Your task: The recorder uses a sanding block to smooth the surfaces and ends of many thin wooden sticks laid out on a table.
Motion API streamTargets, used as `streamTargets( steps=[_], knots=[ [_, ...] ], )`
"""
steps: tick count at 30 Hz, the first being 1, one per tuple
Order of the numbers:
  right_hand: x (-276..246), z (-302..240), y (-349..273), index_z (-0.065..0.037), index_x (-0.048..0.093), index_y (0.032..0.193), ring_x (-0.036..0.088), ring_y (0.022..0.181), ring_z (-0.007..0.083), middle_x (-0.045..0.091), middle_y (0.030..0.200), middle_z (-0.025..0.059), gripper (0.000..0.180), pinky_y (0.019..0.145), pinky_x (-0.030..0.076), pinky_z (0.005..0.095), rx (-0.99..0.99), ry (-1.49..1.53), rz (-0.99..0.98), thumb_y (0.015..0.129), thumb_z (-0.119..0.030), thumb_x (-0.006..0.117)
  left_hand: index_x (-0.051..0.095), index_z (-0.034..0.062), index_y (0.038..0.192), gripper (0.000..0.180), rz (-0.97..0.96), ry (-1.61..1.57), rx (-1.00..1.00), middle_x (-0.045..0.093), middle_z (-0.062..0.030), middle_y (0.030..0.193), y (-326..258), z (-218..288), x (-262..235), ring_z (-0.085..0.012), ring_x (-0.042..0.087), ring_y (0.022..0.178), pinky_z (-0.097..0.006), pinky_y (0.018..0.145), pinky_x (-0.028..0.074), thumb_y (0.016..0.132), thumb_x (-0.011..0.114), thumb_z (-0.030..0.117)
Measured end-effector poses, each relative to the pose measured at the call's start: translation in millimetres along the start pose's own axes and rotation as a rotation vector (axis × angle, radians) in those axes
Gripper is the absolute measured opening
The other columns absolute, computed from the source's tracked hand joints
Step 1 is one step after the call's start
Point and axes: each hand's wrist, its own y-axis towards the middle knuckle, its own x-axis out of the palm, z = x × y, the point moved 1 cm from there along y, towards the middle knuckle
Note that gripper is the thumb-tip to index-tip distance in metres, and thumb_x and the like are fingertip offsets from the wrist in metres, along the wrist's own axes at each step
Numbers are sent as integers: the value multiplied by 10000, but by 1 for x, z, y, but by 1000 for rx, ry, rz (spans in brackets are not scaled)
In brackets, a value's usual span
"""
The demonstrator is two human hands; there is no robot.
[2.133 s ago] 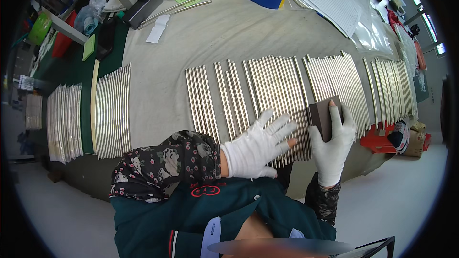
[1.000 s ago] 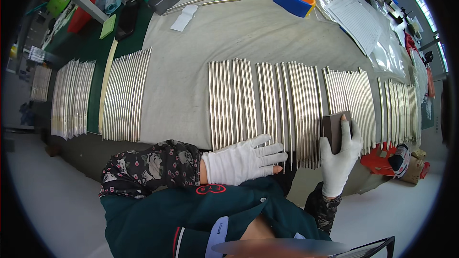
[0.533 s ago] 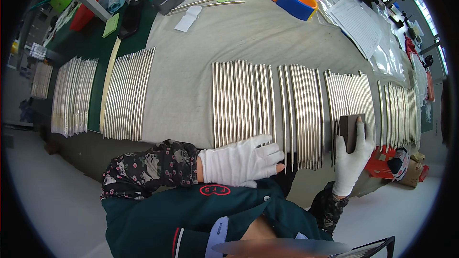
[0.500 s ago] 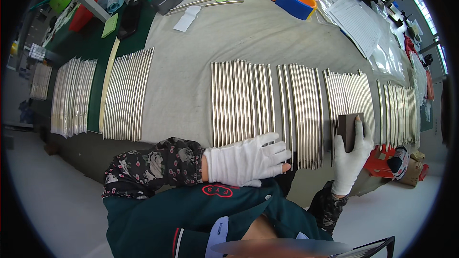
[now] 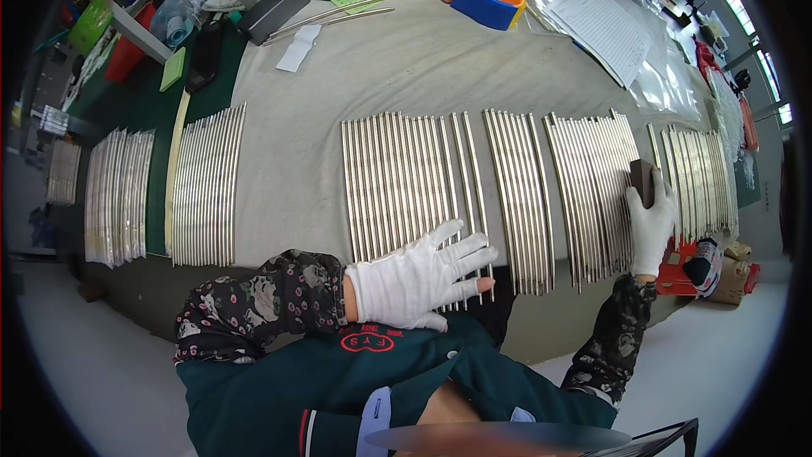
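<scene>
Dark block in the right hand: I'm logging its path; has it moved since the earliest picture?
Yes, rightward: the dark block now sits farther to the right of the orange-and-blue tape dispenser.

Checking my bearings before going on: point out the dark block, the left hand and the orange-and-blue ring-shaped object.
Dark block (image 5: 643, 181): head view, on its uncovered part.
Left hand (image 5: 413, 282): head view, on the back of its white glove.
Orange-and-blue ring-shaped object (image 5: 480, 3): head view, on its blue side.
</scene>
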Motion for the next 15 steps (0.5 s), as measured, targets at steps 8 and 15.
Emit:
streamTargets(
  steps=[8,15],
  knots=[
    [42,46,66,-87,523,1346,516,1197,398,515,1301,263,631,993,444,447,130,-237,61,831,-439,616,463,151,1374,714,-36,24,105,310,-167,1504,48,6,11,-357,256,1401,-557,1126,181,777,670,483],
    [5,7,54,-154,528,1343,312,1360,406,370,1443,234,635,1078,254,571,-83,-671,108,872,-578,484,495,117,1335,688,-7,44,94,403,-165,1409,31,7,7,-340,344,1327,-515,1103,237,771,659,475]
  ],
)
